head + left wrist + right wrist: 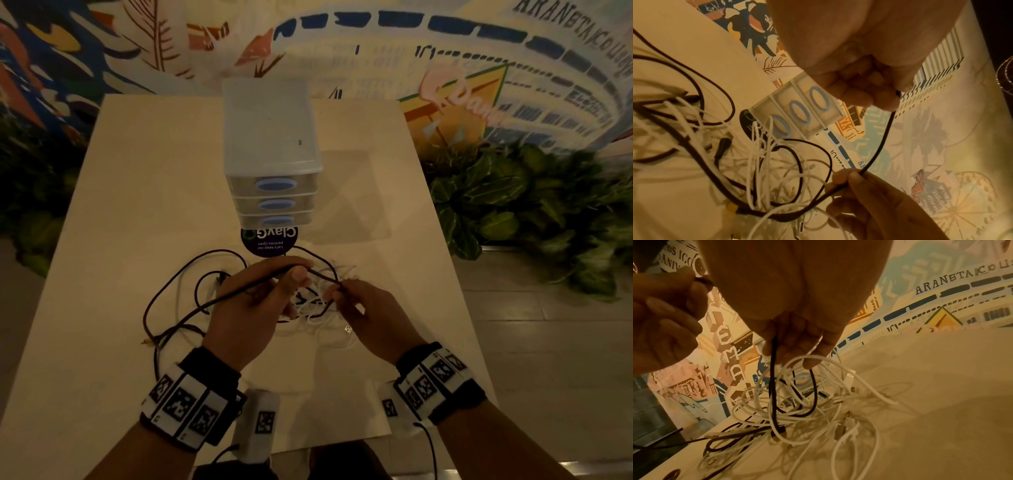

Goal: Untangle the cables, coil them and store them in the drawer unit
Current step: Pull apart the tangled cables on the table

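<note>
Untangling step, nowhere near coiling yet. Black cable (260, 282) stretched between both hands, frame centre, above white cable knot (318, 305) on tabletop (137, 205). Left hand (253, 305) fingers curled, pinching it; right hand (363, 308) fingers pinching it just right of that. Next, probably: pull black loop free of white mess. Drawer unit (270, 154) behind, upper centre, all drawers closed.

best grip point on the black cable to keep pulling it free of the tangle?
Keep gripping the black cable on the free span held between the left hand and right hand, coming from above. That stretch is lifted clear, while below it loops through the white cables.
</note>
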The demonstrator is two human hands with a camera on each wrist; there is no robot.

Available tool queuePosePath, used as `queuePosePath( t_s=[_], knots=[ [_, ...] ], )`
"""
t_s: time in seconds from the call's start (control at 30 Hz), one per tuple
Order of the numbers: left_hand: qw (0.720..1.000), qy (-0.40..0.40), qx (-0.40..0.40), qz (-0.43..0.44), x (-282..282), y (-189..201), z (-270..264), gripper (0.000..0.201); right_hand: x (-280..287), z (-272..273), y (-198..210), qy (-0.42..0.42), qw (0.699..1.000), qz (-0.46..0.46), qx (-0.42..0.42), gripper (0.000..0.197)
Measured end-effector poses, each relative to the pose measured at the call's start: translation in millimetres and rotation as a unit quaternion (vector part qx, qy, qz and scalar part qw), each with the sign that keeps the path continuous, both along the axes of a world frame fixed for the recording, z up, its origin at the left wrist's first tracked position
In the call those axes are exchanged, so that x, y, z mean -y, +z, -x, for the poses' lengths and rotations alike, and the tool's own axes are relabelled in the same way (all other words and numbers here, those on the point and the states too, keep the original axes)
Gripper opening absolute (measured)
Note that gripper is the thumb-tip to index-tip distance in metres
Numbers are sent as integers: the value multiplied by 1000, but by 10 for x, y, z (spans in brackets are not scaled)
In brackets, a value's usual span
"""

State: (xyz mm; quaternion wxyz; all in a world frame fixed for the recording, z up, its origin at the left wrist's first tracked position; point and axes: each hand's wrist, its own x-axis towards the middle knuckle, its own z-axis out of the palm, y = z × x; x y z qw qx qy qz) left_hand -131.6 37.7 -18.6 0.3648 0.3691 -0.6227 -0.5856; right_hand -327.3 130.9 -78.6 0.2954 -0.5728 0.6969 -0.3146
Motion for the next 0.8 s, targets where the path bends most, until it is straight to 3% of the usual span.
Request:
queuePosePath(
  t_s=[0.3,0.4,0.47,0.53,0.63,0.7,0.8],
  knots=[
    [1000,6,12,11,107,-79,-121,20,-31,55,85,-71,994,66,45,18],
    [995,-61,62,-40,131,-127,-158,32,-13,146,152,-120,984,120,49,20],
    [970,-168,171,-47,127,-169,-189,30,-4,259,198,-160,975,147,50,24],
    [916,-282,286,-7,75,-169,-211,28,-3,416,207,-190,967,164,40,24],
    [852,-412,320,-38,-69,-98,-214,46,7,642,224,-217,958,186,-15,20],
    [844,-443,295,-67,-138,-2,-221,43,14,754,264,-244,951,187,-26,19],
    [867,-417,266,-52,-122,148,-295,35,10,879,275,-270,947,171,-27,21]
  ],
)
